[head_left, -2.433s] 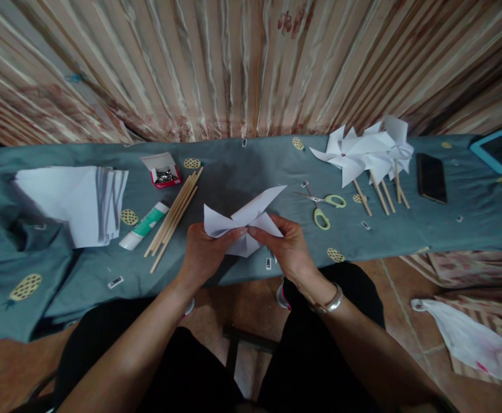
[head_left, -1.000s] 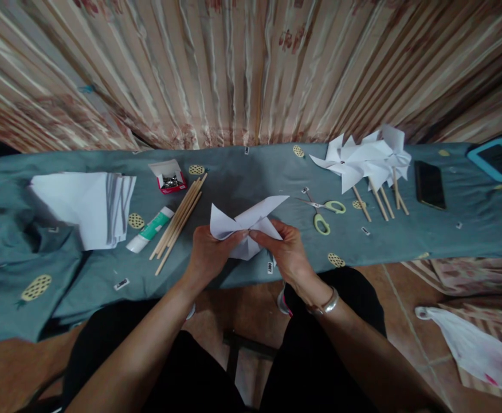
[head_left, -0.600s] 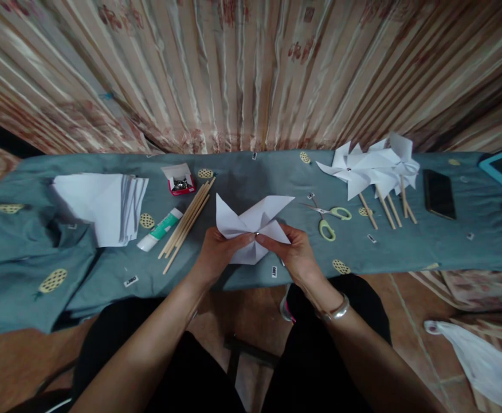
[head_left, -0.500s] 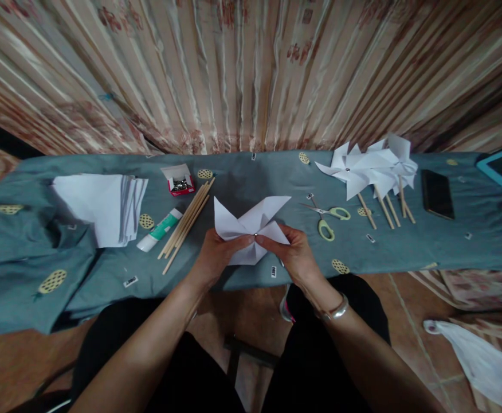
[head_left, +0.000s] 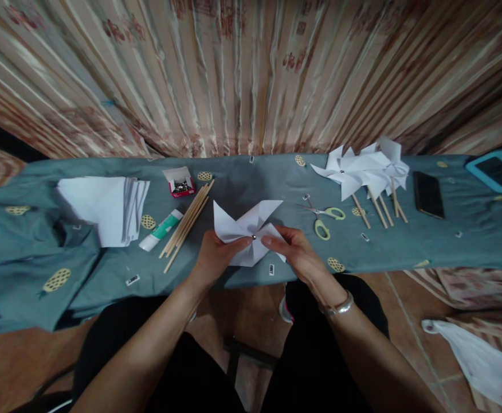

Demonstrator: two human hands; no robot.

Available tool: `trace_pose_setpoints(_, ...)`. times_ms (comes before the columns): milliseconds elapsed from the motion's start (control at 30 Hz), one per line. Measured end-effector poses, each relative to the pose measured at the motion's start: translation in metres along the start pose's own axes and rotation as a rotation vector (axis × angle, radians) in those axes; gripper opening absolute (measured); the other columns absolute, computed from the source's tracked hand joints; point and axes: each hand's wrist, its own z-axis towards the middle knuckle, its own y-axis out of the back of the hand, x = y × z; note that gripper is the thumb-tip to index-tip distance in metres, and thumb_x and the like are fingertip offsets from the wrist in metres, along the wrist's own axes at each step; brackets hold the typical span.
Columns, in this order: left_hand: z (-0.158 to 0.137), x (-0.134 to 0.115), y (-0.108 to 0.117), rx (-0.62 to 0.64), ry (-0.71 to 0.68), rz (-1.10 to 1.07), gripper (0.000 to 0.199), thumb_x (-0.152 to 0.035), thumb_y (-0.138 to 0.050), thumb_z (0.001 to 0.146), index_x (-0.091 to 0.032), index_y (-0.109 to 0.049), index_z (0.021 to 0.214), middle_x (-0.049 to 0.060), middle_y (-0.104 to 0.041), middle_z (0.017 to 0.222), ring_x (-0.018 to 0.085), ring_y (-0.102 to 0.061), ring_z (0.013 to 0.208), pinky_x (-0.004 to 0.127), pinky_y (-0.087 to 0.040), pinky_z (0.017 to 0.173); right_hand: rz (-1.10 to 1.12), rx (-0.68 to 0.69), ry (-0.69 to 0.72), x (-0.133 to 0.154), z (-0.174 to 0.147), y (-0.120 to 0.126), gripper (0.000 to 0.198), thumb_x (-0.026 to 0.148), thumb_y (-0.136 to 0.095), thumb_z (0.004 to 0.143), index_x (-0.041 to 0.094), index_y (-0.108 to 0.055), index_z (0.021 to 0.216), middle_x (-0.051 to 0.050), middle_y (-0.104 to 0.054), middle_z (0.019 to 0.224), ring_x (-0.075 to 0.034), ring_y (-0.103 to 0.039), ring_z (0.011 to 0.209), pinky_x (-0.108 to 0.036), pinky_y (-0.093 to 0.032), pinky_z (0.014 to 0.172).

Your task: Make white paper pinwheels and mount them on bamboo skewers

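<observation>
A white paper pinwheel is held between both hands above the cloth, with a shiny metal thumbtack at its centre. My left hand grips its left side, thumb on the paper beside the tack. On the other side my right hand pinches the right blade, thumb on top. Fingers under the paper are hidden. Left of the hands lie several wooden sticks, a glue stick and an open red box of thumbtacks. Green-handled scissors rest to the right.
A stack of white paper lies at the left on the green cloth. Finished-looking pinwheels on sticks, a dark phone and a blue-framed device are at the right. A curtain hangs behind.
My right thumb has moved right, away from the tack, which now shows more fully. My left hand keeps its hold on the pinwheel. The view has shifted slightly.
</observation>
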Motion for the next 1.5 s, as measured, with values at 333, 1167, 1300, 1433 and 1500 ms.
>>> trace_pose_setpoints(333,-0.007,0.004,-0.003,0.048,-0.067,-0.013,0.026,-0.028,-0.081,0.058,-0.012,-0.078,0.078,0.006,-0.077,0.076,0.021,-0.070,0.068,0.029,-0.054,0.064,0.077,-0.081,-0.074,-0.007,-0.003,-0.004,0.029,0.036,-0.088,0.053,0.019,-0.077,0.074,0.001,-0.073,0.068,-0.012,-0.060,0.057,-0.026,-0.045,0.059)
trace_pose_setpoints(1167,-0.045,0.012,0.005,0.022,-0.067,-0.187,0.039,-0.024,-0.086,0.050,-0.013,-0.075,0.086,0.006,-0.077,0.084,0.020,-0.070,0.076,0.032,-0.055,0.077,-0.263,-0.078,0.113,-0.012,-0.017,-0.008,0.037,0.048,-0.078,0.060,0.016,-0.072,0.077,-0.005,-0.073,0.070,-0.018,-0.062,0.060,-0.030,-0.048,0.059)
trace_pose_setpoints(1300,-0.055,0.021,0.041,-0.062,-0.121,-0.032,0.041,-0.024,-0.083,0.056,-0.015,-0.073,0.095,0.006,-0.076,0.087,0.019,-0.070,0.082,0.031,-0.055,0.080,-0.245,-0.158,0.131,-0.009,-0.017,0.004,0.041,0.051,-0.078,0.058,0.016,-0.072,0.080,-0.006,-0.074,0.073,-0.019,-0.062,0.061,-0.030,-0.049,0.061)
trace_pose_setpoints(1433,-0.047,0.014,0.088,-0.217,-0.296,0.344,0.025,-0.033,-0.069,0.074,-0.014,-0.074,0.090,0.010,-0.075,0.090,0.022,-0.070,0.081,0.033,-0.055,0.076,-0.325,-0.215,0.137,-0.003,-0.021,0.013,0.040,0.052,-0.077,0.058,0.017,-0.071,0.075,-0.003,-0.071,0.066,-0.017,-0.059,0.058,-0.029,-0.046,0.058)
trace_pose_setpoints(1500,-0.032,0.003,0.103,-0.256,-0.417,0.645,0.023,-0.030,-0.060,0.082,-0.015,-0.074,0.091,0.010,-0.074,0.090,0.022,-0.069,0.082,0.033,-0.054,0.076,-0.365,-0.229,0.152,-0.001,-0.024,0.017,0.039,0.053,-0.076,0.059,0.017,-0.071,0.074,-0.003,-0.070,0.064,-0.017,-0.058,0.058,-0.028,-0.045,0.057)
